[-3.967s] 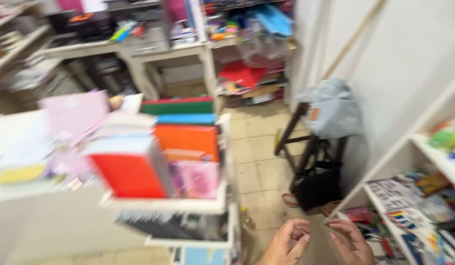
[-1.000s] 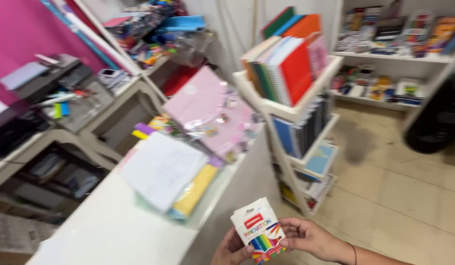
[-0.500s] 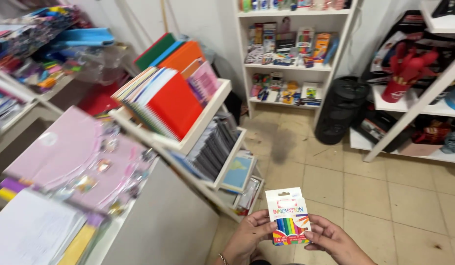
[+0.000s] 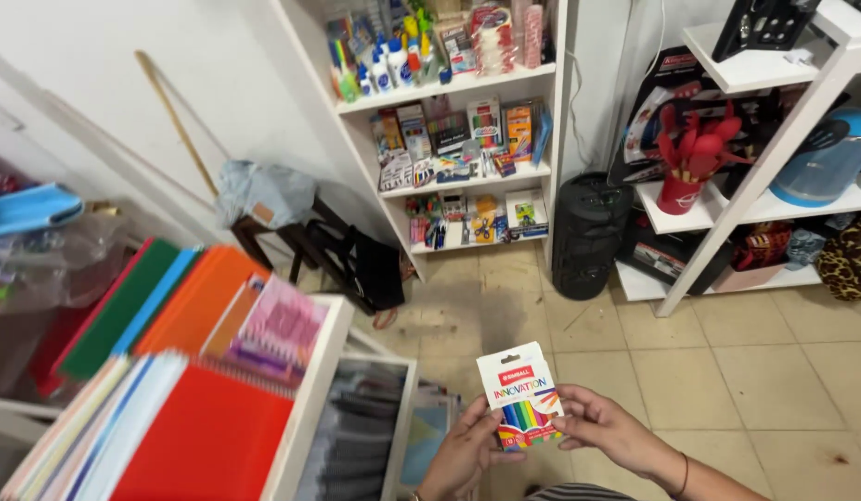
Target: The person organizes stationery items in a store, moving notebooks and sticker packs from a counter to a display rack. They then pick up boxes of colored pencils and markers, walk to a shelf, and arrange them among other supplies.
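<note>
Fingertips of the right hand [image 4: 605, 429] pinch the right edge of a small white box of coloured pencils [image 4: 520, 395]; the left hand [image 4: 465, 452] closes on its lower left corner. The box stands upright at chest level over the tiled floor [image 4: 727, 371], beside the spiral notebook rack [image 4: 311, 390]. Holding by the edges keeps the front panel readable.

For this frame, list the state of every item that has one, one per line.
Small white box of coloured crayons: closed, upright, held in both hands.
Left hand: gripping the box's lower left.
Right hand: gripping the box's right edge.
Black cylindrical mesh bin: upright on the floor.
Red cup of red utensils: upright on its shelf.
</note>
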